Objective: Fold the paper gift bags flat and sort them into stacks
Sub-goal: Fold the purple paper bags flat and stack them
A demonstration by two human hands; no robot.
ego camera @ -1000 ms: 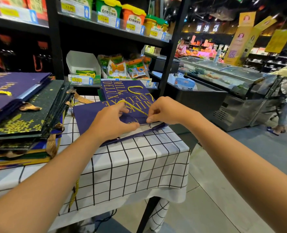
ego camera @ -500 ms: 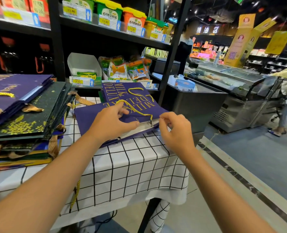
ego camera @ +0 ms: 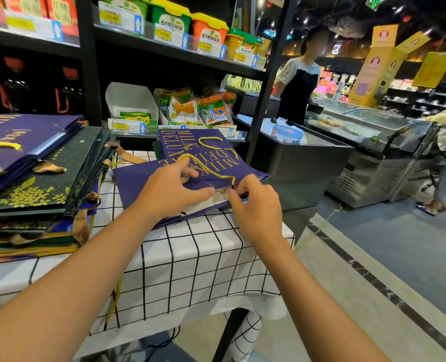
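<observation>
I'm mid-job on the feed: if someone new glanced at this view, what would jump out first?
Both hands meet at the near edge of the purple gift bag lying on the checked tablecloth: the left hand presses it down while the right hand pinches its edge. Next, the tall stack of flattened bags at the table's left, then the gold "MILK DELUXE" lettering.

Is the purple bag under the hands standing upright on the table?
No, the purple bag lies flat on the checked tablecloth, with the left hand and right hand on it.
</observation>
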